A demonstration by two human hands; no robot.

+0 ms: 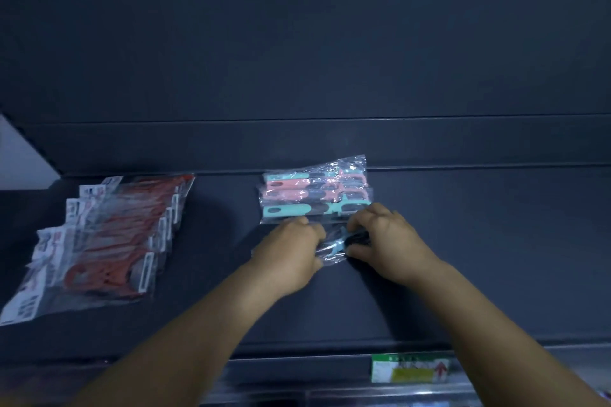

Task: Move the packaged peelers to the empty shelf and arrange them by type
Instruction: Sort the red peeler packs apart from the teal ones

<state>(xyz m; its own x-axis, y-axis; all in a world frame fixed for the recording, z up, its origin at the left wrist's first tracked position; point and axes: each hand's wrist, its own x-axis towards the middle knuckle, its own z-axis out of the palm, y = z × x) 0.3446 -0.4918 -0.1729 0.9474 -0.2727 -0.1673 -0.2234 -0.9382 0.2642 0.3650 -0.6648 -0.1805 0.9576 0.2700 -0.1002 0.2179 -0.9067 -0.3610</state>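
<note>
The dark shelf runs wide under both arms, its back wall rising well beyond the hands. Far off to the left of the grip lies the biggest lot, a fanned stack of red peelers in clear bags with white header cards, overlapping one another down toward the shelf's front edge. Just beyond the fingers, touching distance from them, sits the stack of pink and teal peelers, straight-handled ones in crinkled clear wrap, lying crosswise. Below the hands, on the shelf's front rail, a green price label with a red arrow is fixed. The left hand and right hand meet on one small clear packet with something dark and a bit of teal inside; each grip is closed on it, fingers curled and pinching its ends, the packet low against the shelf.
</note>
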